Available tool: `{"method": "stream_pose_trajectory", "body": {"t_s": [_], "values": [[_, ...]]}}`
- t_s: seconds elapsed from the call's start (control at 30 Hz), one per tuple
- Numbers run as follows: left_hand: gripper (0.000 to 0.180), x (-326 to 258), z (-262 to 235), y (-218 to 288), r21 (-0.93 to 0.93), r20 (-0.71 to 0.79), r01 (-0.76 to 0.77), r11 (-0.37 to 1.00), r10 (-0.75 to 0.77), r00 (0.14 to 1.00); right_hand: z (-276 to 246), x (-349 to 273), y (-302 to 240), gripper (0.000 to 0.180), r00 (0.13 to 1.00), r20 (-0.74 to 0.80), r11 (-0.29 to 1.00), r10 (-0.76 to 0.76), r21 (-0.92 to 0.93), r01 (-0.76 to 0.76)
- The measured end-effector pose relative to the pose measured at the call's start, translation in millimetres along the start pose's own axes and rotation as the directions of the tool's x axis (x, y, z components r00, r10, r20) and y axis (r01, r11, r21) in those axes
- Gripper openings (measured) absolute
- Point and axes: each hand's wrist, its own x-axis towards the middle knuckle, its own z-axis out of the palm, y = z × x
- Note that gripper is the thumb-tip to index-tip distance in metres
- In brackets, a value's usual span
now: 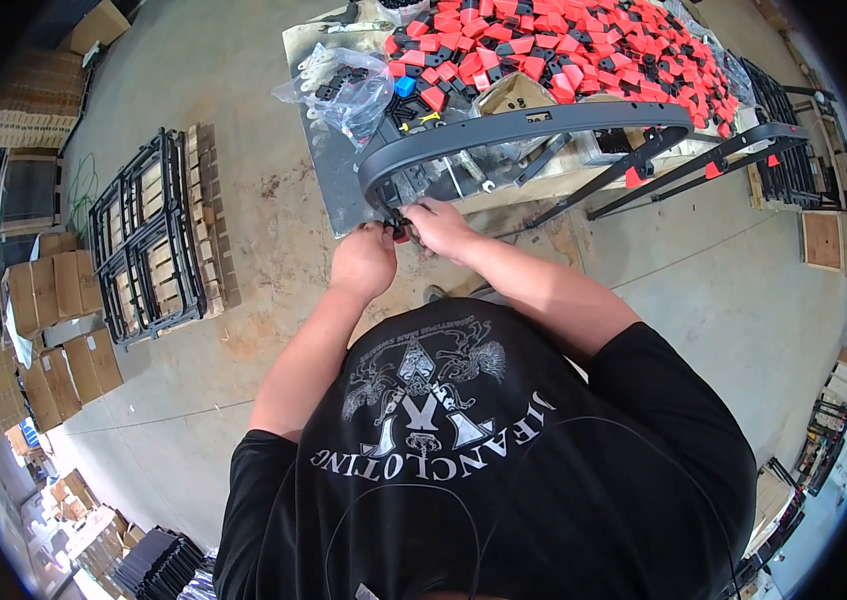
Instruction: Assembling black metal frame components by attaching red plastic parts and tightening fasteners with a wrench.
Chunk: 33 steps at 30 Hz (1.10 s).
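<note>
A black curved metal frame (463, 134) lies across the worktable's near side, its left bend coming down toward me. My left hand (364, 262) is closed at the lower end of that bend, fingertips pressed together. Just to its right, my right hand (439, 228) is closed around the same end, thumb and fingers bent over it. Between the hands shows a bit of a small red-and-black part (401, 235); my fingers hide most of it. Beyond the frame spreads a large heap of red and black plastic end pieces (563, 75).
On the worktable (335, 165) lie a clear plastic bag (361, 108), a wrench (474, 171), a blue piece (404, 87) and an open cardboard box (511, 97). Black frames (151, 230) rest on a pallet at left, near stacked cartons (48, 290). More black frames (781, 140) stand at right.
</note>
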Motion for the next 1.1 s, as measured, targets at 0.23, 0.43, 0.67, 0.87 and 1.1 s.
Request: {"method": "stream_pose_trajectory", "body": {"t_s": [0.23,0.43,0.67,0.87,1.1], "values": [[0.032,-2,-3,4,-0.007,0.001,0.022,1.000,-0.022,1.000,-4,4,-6,0.046,0.996,0.038,0.982,0.076,-0.178,-0.068],[0.032,-1,-4,5,0.018,0.016,0.014,1.000,-0.014,1.000,0,-3,-13,0.047,1.000,-0.021,0.960,-0.002,-0.281,-0.003],[0.033,4,0,1,0.059,0.041,0.008,0.998,-0.010,0.999,1,4,0,0.045,0.982,-0.033,0.888,-0.184,-0.434,0.152],[0.033,4,-5,6,0.061,0.056,0.029,0.998,-0.033,0.998,3,5,4,0.048,0.961,0.022,0.885,-0.276,-0.383,0.263],[0.034,5,-2,7,0.067,0.030,-0.004,0.998,0.002,1.000,5,22,27,0.044,0.934,-0.062,0.889,-0.351,-0.336,0.312]]}}
